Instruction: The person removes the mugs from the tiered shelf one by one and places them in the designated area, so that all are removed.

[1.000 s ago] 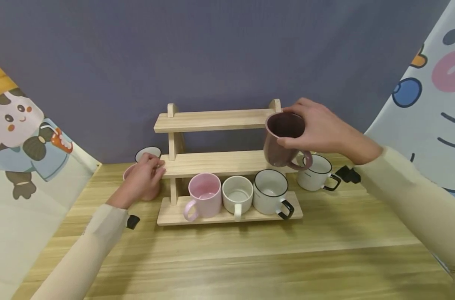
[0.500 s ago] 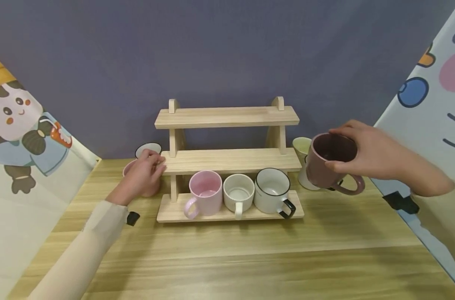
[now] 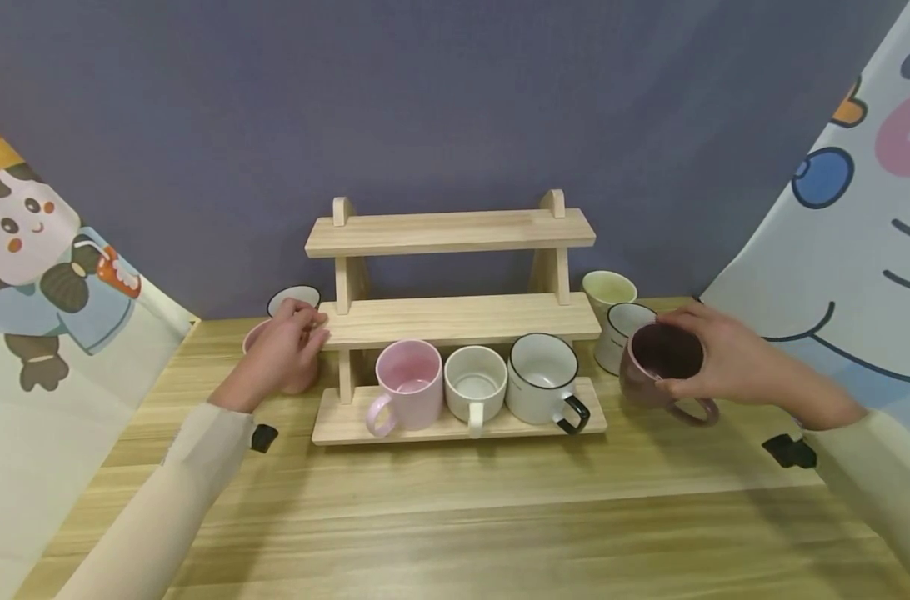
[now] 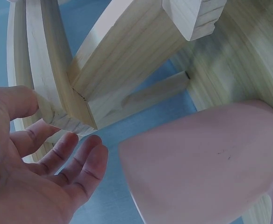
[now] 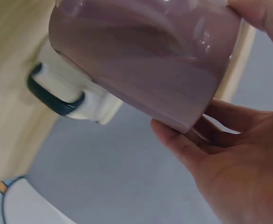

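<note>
My right hand (image 3: 732, 358) holds a dark mauve mug (image 3: 642, 379) by its rim, thumb on the near side and fingers behind. The mug stands upright, low at the table right of the rack, its handle pointing right and toward me. In the right wrist view, the mauve mug (image 5: 146, 60) overlaps a white mug with a dark handle (image 5: 52, 95). My left hand (image 3: 278, 354) pinches the left end of the wooden rack's middle shelf (image 3: 455, 319). The left wrist view shows thumb and fingers around the shelf end (image 4: 64, 119), with a pink mug (image 4: 206, 163) beside them.
On the bottom shelf (image 3: 425, 435) stand a pink mug (image 3: 417, 400), a cream mug (image 3: 470, 400) and a white black-rimmed mug (image 3: 533, 396). A pale green cup (image 3: 597, 293) and a white mug (image 3: 612, 346) stand right of the rack. Behind my left hand is another white mug (image 3: 293, 298).
My right hand has carried the mauve mug from before the rack's right end out to the right, then down toward the table. The left hand stays at the shelf end.
</note>
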The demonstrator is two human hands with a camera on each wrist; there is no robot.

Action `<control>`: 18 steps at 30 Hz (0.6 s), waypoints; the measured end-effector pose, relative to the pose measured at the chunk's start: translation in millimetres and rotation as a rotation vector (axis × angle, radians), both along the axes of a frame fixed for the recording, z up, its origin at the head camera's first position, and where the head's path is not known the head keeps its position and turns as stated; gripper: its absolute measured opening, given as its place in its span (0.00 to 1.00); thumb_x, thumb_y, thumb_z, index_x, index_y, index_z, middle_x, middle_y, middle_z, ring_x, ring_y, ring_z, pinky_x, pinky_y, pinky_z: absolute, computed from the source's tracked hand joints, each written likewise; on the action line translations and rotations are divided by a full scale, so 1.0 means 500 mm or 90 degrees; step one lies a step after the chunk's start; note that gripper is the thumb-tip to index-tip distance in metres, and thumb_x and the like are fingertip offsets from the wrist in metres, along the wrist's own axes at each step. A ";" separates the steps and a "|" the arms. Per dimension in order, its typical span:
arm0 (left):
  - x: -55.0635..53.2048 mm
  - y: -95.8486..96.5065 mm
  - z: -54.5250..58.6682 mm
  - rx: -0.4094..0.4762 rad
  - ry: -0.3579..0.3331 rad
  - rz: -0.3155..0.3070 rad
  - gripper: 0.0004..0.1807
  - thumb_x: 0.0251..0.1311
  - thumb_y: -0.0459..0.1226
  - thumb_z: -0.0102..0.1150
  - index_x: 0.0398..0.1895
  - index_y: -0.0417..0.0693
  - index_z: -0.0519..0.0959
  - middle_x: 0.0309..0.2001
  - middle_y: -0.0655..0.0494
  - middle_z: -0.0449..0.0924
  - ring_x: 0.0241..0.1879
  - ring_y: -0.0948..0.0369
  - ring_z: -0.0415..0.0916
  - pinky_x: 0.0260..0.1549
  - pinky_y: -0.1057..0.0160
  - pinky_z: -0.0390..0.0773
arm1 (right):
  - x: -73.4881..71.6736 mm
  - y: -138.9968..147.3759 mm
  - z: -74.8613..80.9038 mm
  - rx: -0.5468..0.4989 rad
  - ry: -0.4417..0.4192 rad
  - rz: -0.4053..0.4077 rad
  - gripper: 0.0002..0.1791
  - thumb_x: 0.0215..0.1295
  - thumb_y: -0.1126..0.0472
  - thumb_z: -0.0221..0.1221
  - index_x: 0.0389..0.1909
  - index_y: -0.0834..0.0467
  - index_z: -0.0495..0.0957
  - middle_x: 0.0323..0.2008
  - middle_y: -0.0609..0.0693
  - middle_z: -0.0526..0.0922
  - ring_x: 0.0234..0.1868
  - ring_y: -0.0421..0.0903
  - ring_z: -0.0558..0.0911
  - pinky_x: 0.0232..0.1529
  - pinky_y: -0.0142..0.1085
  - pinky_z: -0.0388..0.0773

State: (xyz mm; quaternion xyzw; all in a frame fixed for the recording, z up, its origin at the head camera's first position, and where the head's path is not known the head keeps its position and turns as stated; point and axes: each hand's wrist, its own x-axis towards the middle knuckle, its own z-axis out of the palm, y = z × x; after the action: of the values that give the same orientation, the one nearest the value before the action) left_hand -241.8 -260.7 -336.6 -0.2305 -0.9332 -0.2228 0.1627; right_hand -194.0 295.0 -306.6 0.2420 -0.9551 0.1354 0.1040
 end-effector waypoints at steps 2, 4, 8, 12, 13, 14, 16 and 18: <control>0.000 0.000 0.001 0.001 -0.004 0.002 0.11 0.64 0.31 0.53 0.43 0.28 0.74 0.46 0.34 0.65 0.40 0.44 0.70 0.42 0.48 0.72 | -0.003 0.005 -0.016 -0.002 -0.008 0.004 0.45 0.33 0.46 0.76 0.52 0.67 0.74 0.46 0.55 0.74 0.40 0.51 0.76 0.35 0.47 0.75; 0.000 0.000 0.001 0.002 -0.005 0.004 0.11 0.64 0.31 0.53 0.43 0.28 0.74 0.46 0.34 0.65 0.39 0.45 0.70 0.41 0.49 0.72 | -0.005 0.009 -0.028 -0.002 -0.013 0.001 0.45 0.34 0.45 0.76 0.53 0.67 0.74 0.47 0.56 0.73 0.41 0.52 0.76 0.35 0.47 0.75; 0.000 0.001 0.001 0.006 -0.006 0.001 0.11 0.64 0.30 0.53 0.44 0.27 0.74 0.46 0.34 0.65 0.38 0.46 0.70 0.41 0.49 0.72 | -0.008 0.014 -0.045 -0.004 -0.017 -0.010 0.46 0.33 0.46 0.76 0.54 0.67 0.73 0.50 0.60 0.72 0.44 0.54 0.75 0.37 0.49 0.74; 0.001 0.002 0.001 0.009 -0.006 -0.002 0.11 0.64 0.30 0.53 0.44 0.26 0.74 0.46 0.33 0.65 0.40 0.45 0.69 0.42 0.49 0.72 | -0.016 0.016 -0.059 0.001 -0.013 0.003 0.46 0.31 0.47 0.76 0.53 0.68 0.74 0.48 0.60 0.73 0.44 0.54 0.75 0.37 0.50 0.74; 0.001 0.002 0.001 0.008 -0.006 -0.002 0.11 0.64 0.30 0.53 0.44 0.26 0.74 0.46 0.33 0.65 0.40 0.44 0.69 0.42 0.48 0.72 | -0.018 0.016 -0.062 0.004 -0.010 0.008 0.46 0.31 0.48 0.76 0.52 0.69 0.74 0.46 0.59 0.74 0.43 0.54 0.75 0.37 0.49 0.74; 0.002 0.002 0.001 0.008 -0.007 -0.001 0.11 0.64 0.30 0.53 0.44 0.26 0.74 0.46 0.33 0.65 0.40 0.44 0.69 0.42 0.48 0.72 | -0.020 0.016 -0.065 0.007 -0.007 0.009 0.46 0.31 0.47 0.76 0.52 0.69 0.74 0.44 0.58 0.74 0.42 0.53 0.75 0.36 0.48 0.74; 0.003 0.003 0.002 0.007 -0.007 0.000 0.11 0.64 0.30 0.53 0.44 0.26 0.74 0.46 0.33 0.65 0.40 0.44 0.69 0.42 0.48 0.72 | -0.022 0.016 -0.069 0.011 -0.001 0.009 0.45 0.30 0.47 0.76 0.51 0.68 0.75 0.42 0.56 0.74 0.39 0.51 0.75 0.35 0.47 0.74; 0.003 0.003 0.002 0.006 -0.008 0.003 0.11 0.64 0.30 0.53 0.44 0.26 0.74 0.46 0.33 0.65 0.40 0.44 0.70 0.42 0.48 0.72 | -0.023 0.017 -0.072 0.010 0.002 0.010 0.45 0.30 0.47 0.76 0.51 0.68 0.75 0.40 0.56 0.74 0.38 0.51 0.75 0.34 0.46 0.74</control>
State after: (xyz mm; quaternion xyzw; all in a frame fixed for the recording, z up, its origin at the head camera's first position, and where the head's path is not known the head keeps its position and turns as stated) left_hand -240.3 -259.1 -335.7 -0.2260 -0.9336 -0.2282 0.1588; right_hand -205.7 303.6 -342.7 0.2501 -0.9542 0.1282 0.1026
